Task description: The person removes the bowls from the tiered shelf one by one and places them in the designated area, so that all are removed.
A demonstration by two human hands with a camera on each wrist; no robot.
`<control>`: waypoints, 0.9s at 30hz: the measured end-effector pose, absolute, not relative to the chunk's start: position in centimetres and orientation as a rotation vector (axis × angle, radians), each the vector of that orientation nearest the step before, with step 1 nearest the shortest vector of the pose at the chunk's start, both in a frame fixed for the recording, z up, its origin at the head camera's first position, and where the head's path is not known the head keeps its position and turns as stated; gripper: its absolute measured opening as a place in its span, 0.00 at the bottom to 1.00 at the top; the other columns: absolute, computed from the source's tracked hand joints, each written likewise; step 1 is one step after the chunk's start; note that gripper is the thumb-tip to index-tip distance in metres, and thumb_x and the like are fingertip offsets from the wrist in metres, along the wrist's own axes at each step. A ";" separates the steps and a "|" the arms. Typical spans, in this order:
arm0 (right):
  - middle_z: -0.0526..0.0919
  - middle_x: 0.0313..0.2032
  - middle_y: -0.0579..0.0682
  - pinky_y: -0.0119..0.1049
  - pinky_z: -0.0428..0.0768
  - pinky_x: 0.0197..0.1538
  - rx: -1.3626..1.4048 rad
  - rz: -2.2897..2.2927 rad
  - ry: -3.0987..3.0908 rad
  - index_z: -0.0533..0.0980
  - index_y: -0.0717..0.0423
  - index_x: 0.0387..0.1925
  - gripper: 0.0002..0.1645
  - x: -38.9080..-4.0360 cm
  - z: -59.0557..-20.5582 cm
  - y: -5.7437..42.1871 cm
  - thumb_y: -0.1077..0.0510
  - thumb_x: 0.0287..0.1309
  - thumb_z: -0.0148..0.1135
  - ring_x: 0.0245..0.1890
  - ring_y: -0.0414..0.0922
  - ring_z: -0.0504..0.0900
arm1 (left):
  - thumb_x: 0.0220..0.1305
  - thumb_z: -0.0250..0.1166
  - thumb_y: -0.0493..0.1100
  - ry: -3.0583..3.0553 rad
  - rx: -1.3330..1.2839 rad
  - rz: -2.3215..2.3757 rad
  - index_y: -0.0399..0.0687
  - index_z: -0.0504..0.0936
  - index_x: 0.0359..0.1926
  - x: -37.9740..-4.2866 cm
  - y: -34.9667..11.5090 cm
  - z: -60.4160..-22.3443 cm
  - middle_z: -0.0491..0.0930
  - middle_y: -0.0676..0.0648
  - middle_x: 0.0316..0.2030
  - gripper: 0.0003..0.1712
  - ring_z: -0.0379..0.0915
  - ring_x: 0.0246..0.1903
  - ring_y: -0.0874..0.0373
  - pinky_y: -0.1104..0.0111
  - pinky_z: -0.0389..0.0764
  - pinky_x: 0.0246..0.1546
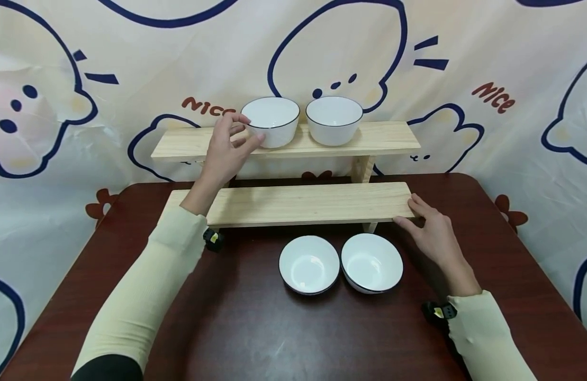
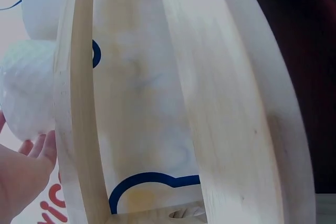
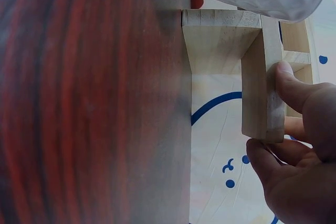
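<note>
On the upper board of a two-tier wooden shelf (image 1: 286, 205) stand two white bowls with dark rims. My left hand (image 1: 226, 145) touches the left side of the left bowl (image 1: 274, 114), its index finger near the rim and its thumb at the front. In the left wrist view, the fingertips (image 2: 48, 142) rest against that bowl's faceted side (image 2: 29, 90). At the lower board's right end, my right hand (image 1: 431, 227) holds the corner. The thumb (image 3: 291, 85) presses the board's front edge (image 3: 274, 98), with the other fingers around the end.
The upper right bowl (image 1: 334, 121) stands beside the left one. Two more white bowls, one left (image 1: 309, 264) and one right (image 1: 372, 263), sit side by side on the dark brown table (image 1: 274, 338) before the shelf. A printed cloth (image 1: 488, 47) hangs behind.
</note>
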State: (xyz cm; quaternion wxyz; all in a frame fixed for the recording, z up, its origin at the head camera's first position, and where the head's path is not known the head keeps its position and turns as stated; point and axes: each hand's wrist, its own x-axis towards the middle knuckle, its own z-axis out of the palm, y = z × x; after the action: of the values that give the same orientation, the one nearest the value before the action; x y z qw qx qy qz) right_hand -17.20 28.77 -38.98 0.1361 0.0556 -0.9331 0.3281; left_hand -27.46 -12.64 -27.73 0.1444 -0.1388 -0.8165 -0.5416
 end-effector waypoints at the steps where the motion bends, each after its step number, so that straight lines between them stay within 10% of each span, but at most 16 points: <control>1: 0.64 0.70 0.70 0.65 0.70 0.60 0.160 0.947 -2.703 0.66 0.73 0.67 0.41 -17.2 -39.0 28.7 0.50 0.65 0.69 0.67 0.69 0.66 | 0.67 0.69 0.50 -2.354 -0.394 -1.565 0.43 0.69 0.57 -27.5 -12.7 -27.7 0.61 0.43 0.67 0.26 0.62 0.68 0.44 0.56 0.71 0.64; 27: 0.64 0.70 0.69 0.65 0.70 0.60 0.155 0.944 -2.706 0.66 0.73 0.67 0.41 -17.2 -39.1 28.8 0.49 0.65 0.69 0.67 0.69 0.66 | 0.58 0.77 0.50 -2.346 -0.320 -1.540 0.42 0.70 0.44 -29.2 -11.0 -27.3 0.65 0.46 0.69 0.26 0.57 0.69 0.54 0.56 0.66 0.68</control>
State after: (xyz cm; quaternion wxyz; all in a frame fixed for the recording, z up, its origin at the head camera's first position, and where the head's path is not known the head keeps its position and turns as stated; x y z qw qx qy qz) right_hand -17.24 28.78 -39.13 0.1354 0.0535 -0.9342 0.3258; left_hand -29.25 -11.04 -27.33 0.1580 -0.1121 -0.8201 -0.5385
